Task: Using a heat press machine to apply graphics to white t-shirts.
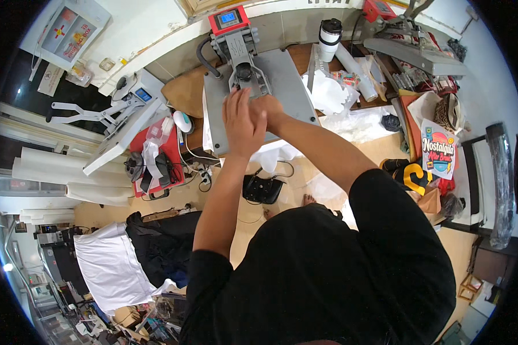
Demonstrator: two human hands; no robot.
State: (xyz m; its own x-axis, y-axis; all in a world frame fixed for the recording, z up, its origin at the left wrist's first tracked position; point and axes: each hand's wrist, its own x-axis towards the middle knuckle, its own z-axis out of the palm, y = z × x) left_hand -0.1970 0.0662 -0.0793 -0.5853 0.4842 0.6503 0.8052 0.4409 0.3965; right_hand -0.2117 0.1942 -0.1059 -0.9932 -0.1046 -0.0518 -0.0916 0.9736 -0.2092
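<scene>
A heat press with a broad grey top plate [288, 75] stands on the bench in front of me. Its red control box [229, 20] has a lit blue display, and a black knob [244, 71] sits on its arm. Over the front of the press, my left hand [244, 121] lies with its fingers stretched out toward the knob. My right hand [266, 112] is right beside it, curled at the lower end of the press's metal lever [263, 81]; its fingertips are hidden. White cloth [273, 154] hangs out below the plate's front edge.
On the left are a second press [121, 132], a computer mouse [182, 122] and a red tray [162, 155]. A white tumbler [330, 40] and a third press [414, 54] stand right. A black handbag [262, 188] lies on the floor; white cloth [109, 264] hangs lower left.
</scene>
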